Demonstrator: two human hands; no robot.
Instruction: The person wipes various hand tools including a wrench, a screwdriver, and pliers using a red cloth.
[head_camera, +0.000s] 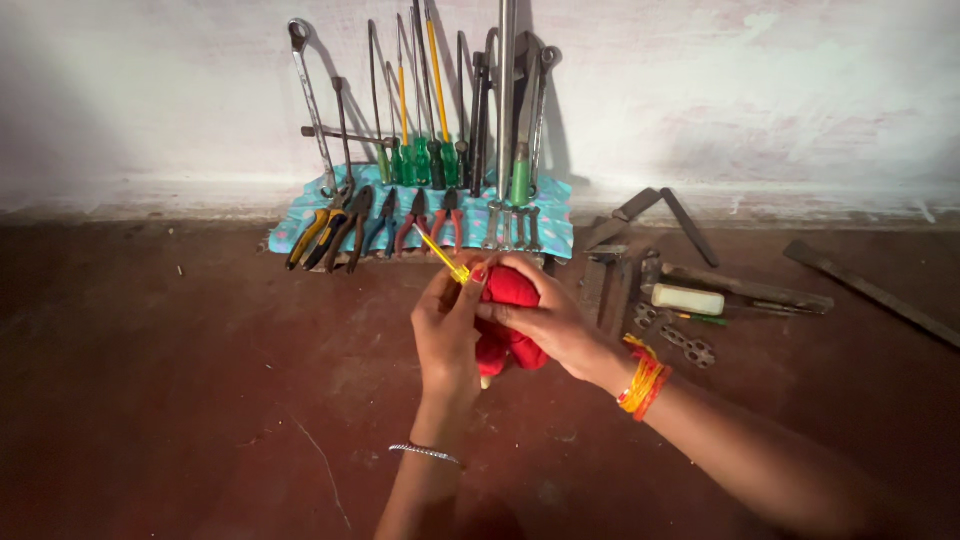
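Gripping a yellow screwdriver (446, 259) between thumb and fingers, the left hand (447, 325) rises wrist-down, palm inward. The right hand (545, 315) reaches in from the right, fingers clamped around a red cloth (508, 290) against the screwdriver, above the floor (180, 400).

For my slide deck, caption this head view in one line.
Both hands, left hand and right hand, wipe a yellow screwdriver with a red cloth.

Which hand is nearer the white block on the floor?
Right. The right hand, gripping the red cloth, sits just left of the white block; the left hand is farther left.
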